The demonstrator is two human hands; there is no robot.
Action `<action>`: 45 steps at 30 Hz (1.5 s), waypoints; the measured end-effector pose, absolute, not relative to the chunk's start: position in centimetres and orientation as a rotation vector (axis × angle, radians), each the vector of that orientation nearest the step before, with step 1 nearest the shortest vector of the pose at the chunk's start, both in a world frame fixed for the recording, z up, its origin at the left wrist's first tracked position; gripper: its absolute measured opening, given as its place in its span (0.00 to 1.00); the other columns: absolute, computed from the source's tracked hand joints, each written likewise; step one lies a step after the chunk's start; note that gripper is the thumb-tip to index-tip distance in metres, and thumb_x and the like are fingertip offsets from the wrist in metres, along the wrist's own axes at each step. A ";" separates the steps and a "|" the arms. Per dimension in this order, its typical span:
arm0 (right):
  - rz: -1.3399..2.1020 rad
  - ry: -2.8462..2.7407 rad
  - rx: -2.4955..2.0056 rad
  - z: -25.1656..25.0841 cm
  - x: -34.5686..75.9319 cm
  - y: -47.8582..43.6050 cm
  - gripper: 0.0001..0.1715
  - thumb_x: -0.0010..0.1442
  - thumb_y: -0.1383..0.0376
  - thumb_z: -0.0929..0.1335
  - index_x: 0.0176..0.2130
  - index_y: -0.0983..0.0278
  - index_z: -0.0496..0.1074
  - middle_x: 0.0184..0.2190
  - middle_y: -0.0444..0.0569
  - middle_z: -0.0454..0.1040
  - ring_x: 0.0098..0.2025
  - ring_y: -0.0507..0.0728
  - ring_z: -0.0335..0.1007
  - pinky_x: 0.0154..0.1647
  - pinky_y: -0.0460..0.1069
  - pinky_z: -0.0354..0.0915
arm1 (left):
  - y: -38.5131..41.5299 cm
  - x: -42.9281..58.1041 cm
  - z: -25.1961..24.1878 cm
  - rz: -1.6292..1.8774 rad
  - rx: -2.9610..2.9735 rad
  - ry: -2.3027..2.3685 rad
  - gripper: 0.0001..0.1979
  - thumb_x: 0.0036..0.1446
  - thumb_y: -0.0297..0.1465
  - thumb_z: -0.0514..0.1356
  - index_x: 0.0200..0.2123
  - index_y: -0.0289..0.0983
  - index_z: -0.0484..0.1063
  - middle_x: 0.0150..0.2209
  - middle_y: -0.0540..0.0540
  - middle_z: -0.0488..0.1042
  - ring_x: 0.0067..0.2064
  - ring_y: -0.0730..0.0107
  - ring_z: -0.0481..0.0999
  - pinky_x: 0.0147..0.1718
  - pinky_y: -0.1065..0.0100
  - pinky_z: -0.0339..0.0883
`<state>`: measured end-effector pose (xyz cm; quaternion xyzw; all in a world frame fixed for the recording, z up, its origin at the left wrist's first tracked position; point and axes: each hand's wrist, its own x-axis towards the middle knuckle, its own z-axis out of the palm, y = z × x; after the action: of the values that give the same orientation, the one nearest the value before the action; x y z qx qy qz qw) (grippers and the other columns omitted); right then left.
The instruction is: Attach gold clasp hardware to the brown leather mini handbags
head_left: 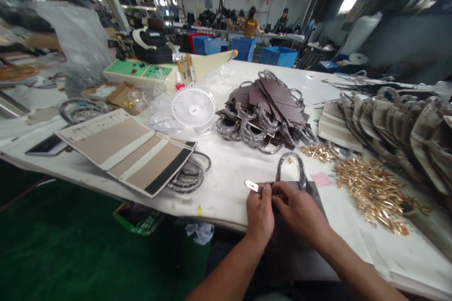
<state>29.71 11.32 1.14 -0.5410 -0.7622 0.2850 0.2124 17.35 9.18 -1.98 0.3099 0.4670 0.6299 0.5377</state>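
Note:
A dark brown panel with a plastic-wrapped looped handle lies over the table's front edge and hangs down from it. My left hand is closed at its upper edge, thumb on top, around a dark strap. The strap ends in a pale metal plate that sticks out to the left. Right beside it, my right hand pinches at the same spot with bent fingers. What lies between its fingertips is too small to make out.
Gold metal pieces are heaped at the right, near stacked beige panels. Brown panels with handles are piled ahead. A white fan and a beige panel stack stand left. A person is at the back.

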 end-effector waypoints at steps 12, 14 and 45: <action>0.701 -1.765 -1.266 -3.4 29.3 10.1 0.14 0.71 0.54 0.65 0.50 0.54 0.77 0.44 0.46 0.83 0.44 0.59 0.83 0.45 0.48 0.77 | 9.8 16.8 -4.2 1.494 0.738 1.189 0.28 0.55 0.58 0.66 0.40 0.37 0.82 0.41 0.37 0.82 0.47 0.48 0.80 0.49 0.59 0.73; 0.666 -1.805 -1.258 -3.5 29.4 10.1 0.14 0.72 0.56 0.64 0.49 0.55 0.77 0.45 0.46 0.83 0.43 0.59 0.82 0.45 0.48 0.76 | 9.9 16.9 -4.6 1.488 0.718 1.182 0.29 0.54 0.57 0.67 0.40 0.36 0.82 0.41 0.37 0.82 0.46 0.48 0.80 0.48 0.59 0.73; 0.481 -1.634 -1.672 0.7 39.8 16.4 0.11 0.68 0.60 0.69 0.45 0.60 0.81 0.43 0.47 0.80 0.40 0.57 0.76 0.45 0.49 0.68 | 11.5 13.6 -3.1 1.322 1.049 1.680 0.37 0.51 0.50 0.69 0.60 0.37 0.72 0.51 0.38 0.78 0.50 0.52 0.80 0.50 0.54 0.74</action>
<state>39.82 16.42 0.66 -0.6514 -0.6363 0.1875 0.3684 13.61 11.50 -3.09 0.4090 0.6552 0.5155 0.3711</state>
